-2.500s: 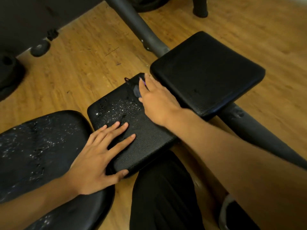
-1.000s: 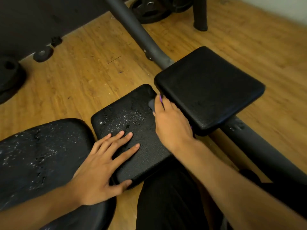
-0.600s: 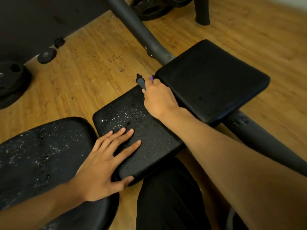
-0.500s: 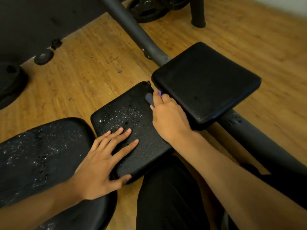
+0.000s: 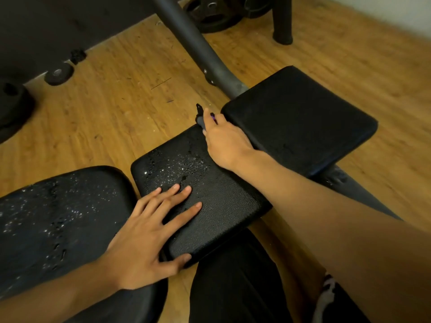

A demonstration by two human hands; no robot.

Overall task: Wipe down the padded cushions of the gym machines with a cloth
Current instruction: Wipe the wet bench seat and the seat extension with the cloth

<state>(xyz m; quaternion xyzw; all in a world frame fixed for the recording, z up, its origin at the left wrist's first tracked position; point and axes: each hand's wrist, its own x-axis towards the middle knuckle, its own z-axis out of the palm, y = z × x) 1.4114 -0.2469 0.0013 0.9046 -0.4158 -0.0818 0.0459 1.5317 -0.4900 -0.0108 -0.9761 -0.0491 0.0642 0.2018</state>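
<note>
Three black padded cushions lie in a row. The middle cushion [image 5: 221, 199] carries water droplets on its far left part. My left hand [image 5: 149, 234] rests flat on its near left corner, fingers spread, thumb over the front edge. My right hand [image 5: 224, 141] presses a dark cloth [image 5: 200, 120] at the cushion's far edge, beside the right cushion [image 5: 300, 117]; most of the cloth is hidden under the hand. The left seat cushion [image 5: 53, 217] is speckled with droplets.
A grey steel frame tube [image 5: 193, 45] runs from the top down under the right cushion. Weight plates [image 5: 210, 15] and a black post [image 5: 282, 22] stand on the wooden floor behind. My dark trouser leg [image 5: 235, 283] is below the middle cushion.
My right hand has slid the cloth back and forth along the middle cushion's right side and is now at its far edge. My left hand has stayed in place.
</note>
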